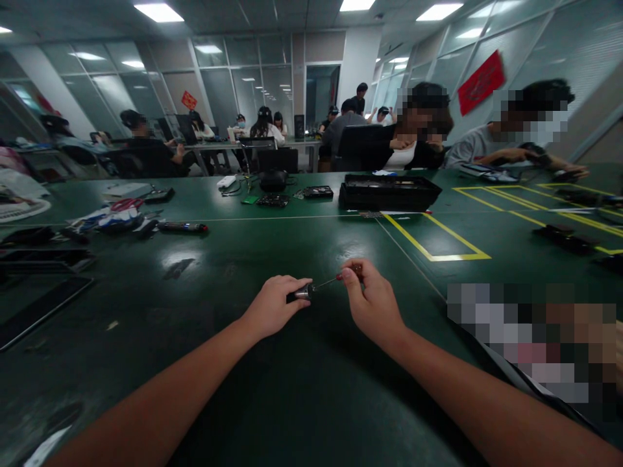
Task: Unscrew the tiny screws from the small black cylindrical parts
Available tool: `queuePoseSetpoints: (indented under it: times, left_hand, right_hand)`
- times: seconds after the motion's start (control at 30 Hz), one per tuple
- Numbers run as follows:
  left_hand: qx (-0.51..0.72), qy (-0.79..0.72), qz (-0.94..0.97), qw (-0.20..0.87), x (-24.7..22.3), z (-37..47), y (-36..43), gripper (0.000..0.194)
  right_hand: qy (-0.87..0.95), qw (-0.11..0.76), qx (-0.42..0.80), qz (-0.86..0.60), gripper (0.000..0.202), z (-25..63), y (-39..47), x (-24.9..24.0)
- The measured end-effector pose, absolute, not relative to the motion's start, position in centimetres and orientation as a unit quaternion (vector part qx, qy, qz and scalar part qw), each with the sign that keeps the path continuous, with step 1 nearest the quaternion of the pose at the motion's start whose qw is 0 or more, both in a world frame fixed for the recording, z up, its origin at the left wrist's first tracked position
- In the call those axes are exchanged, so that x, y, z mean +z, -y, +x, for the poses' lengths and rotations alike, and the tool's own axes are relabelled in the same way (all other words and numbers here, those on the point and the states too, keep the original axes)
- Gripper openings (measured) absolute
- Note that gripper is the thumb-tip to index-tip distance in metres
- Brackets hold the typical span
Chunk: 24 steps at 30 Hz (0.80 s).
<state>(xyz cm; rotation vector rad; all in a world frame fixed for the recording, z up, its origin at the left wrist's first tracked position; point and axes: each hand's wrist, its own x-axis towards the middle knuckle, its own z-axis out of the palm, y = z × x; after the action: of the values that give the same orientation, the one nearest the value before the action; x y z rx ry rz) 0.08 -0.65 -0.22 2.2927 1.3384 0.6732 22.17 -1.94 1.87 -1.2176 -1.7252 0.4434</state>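
Note:
Near the centre of the head view, my left hand (275,303) is closed on a small dark cylindrical part (304,292) with a shiny metallic end that faces right. My right hand (372,295) pinches a screwdriver (339,277) by its reddish handle, most of which the fingers cover. The thin shaft points left, and its tip is at or very near the cylinder's end; contact is too small to make out. Both hands are above the green table (311,389).
A black tray (389,192) and small electronic parts (272,200) lie farther back. Tools and cables (117,217) are at the left, beside a dark flat panel (41,308). Yellow tape (460,257) marks the right side. Several people sit beyond.

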Motion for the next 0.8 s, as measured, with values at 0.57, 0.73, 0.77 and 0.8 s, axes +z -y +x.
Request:
queuePoseSetpoints:
  times: [0.57,0.73,0.77,0.8]
  left_hand:
    - [0.370,-0.538,0.718,0.240,0.51,-0.23,0.71,0.037]
    - [0.307,-0.539,0.747,0.239,0.63,0.16,1.25,0.035]
    - [0.292,-0.546,0.748,0.237,0.62,0.30,1.33,0.035]
    - [0.277,-0.554,0.750,0.232,0.59,0.47,1.37,0.035]
  right_hand:
    - [0.697,0.485,0.187,-0.494,0.018,22.29,1.74,1.75]
    - [0.715,0.480,0.160,-0.482,0.016,22.41,1.93,1.91]
    - [0.718,0.479,0.152,-0.481,0.016,22.44,1.96,1.95]
    - [0.720,0.479,0.145,-0.481,0.016,22.46,1.99,1.98]
